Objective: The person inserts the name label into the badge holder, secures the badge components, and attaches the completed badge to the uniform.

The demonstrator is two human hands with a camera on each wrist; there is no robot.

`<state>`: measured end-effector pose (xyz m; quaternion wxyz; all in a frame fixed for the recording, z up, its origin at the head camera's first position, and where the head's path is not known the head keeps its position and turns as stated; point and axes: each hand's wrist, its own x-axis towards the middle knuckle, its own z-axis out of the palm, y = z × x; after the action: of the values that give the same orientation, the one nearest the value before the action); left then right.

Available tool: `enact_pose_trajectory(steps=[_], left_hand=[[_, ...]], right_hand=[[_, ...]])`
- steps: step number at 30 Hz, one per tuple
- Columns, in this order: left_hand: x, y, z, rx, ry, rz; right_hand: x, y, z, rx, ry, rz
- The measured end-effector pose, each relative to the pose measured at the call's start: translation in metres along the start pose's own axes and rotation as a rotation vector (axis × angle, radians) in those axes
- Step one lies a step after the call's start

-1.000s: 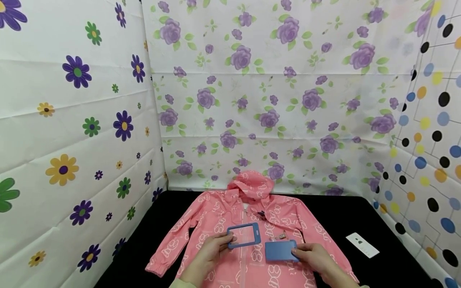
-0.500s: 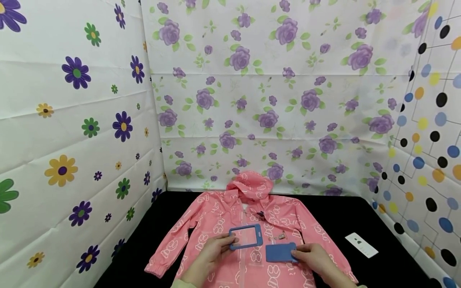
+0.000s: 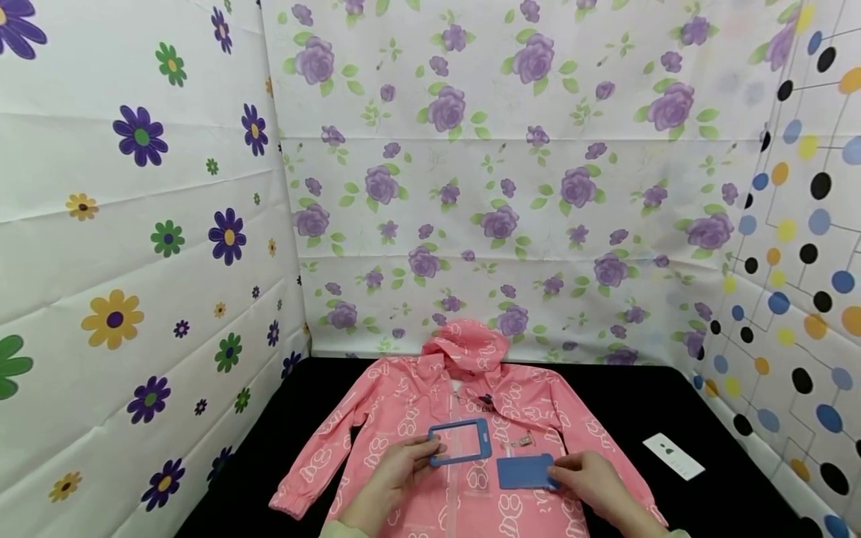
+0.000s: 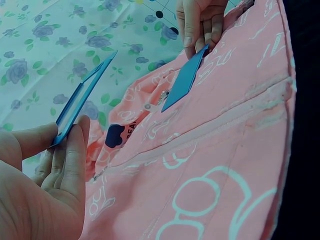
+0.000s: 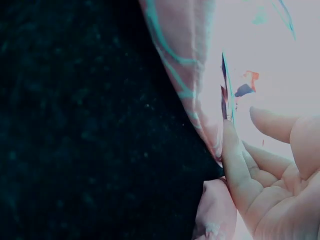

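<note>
In the head view my left hand (image 3: 402, 465) pinches the left edge of a blue rectangular card-holder frame (image 3: 487, 439), which has a large opening and a small slot at its right end. The left wrist view shows the frame (image 4: 80, 102) tilted, between thumb and fingers. My right hand (image 3: 592, 482) holds a flat blue card-holder panel (image 3: 523, 472) by its right edge, apart from the frame. Both pieces are over a pink hooded jacket (image 3: 383, 418) with white line prints. The panel (image 5: 224, 87) is seen nearly edge-on in the overexposed right wrist view.
A small metal clip (image 3: 525, 441) lies on the jacket just behind the panel. To the right, a white card with a dark green print (image 3: 673, 456) lies on the black tabletop (image 3: 625, 403). Patterned cloth walls (image 3: 464, 187) stand behind and at both sides.
The frame and my left hand have shifted slightly right. The panel stays almost in place, its surface looking darker than a second ago. Both hands keep their hold.
</note>
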<state>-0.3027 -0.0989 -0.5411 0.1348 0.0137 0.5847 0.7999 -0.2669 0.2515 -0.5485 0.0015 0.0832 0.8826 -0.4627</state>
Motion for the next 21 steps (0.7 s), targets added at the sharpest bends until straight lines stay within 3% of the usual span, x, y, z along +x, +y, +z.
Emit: enact_pose_trajectory(steps=[11, 14, 21], left_hand=[[0.000, 0.000, 0.001, -0.001, -0.014, 0.007], [0.000, -0.002, 0.002, -0.004, -0.019, 0.003], [0.002, -0.009, 0.006, 0.008, -0.031, 0.006]], right_hand=[[-0.004, 0.004, -0.011, 0.048, 0.009, 0.050], [-0.003, 0.008, -0.019, -0.001, -0.001, 0.031], [-0.003, 0.016, -0.048, -0.228, 0.020, -0.064]])
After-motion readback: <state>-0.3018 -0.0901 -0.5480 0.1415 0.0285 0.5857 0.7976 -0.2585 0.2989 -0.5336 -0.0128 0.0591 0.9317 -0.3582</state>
